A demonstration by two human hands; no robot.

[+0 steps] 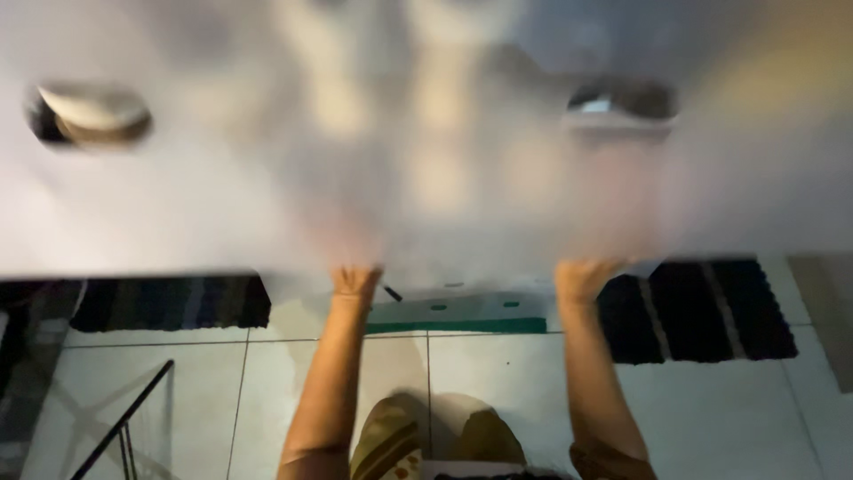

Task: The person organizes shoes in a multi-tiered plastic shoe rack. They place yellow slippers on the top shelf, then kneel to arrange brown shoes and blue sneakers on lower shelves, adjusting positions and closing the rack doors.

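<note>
From my seat, both arms reach straight out ahead and the big pale sheet (426, 178) hangs right beyond them, filling the whole upper part of the head view and heavily blurred. It looks like thin translucent plastic or cloth; I cannot tell which. Its long axis runs left to right, and its lower edge crosses just where the hands meet it. My left hand (355, 283) and right hand (585, 277) are set well apart along that edge, each closed on it, at about the same height, neither nearer than the other. Two oval holes (89, 116) sit near the sheet's upper corners, out wide of either hand. Below lies the white tiled floor (711, 409) with a dark striped mat (702, 311).
</note>
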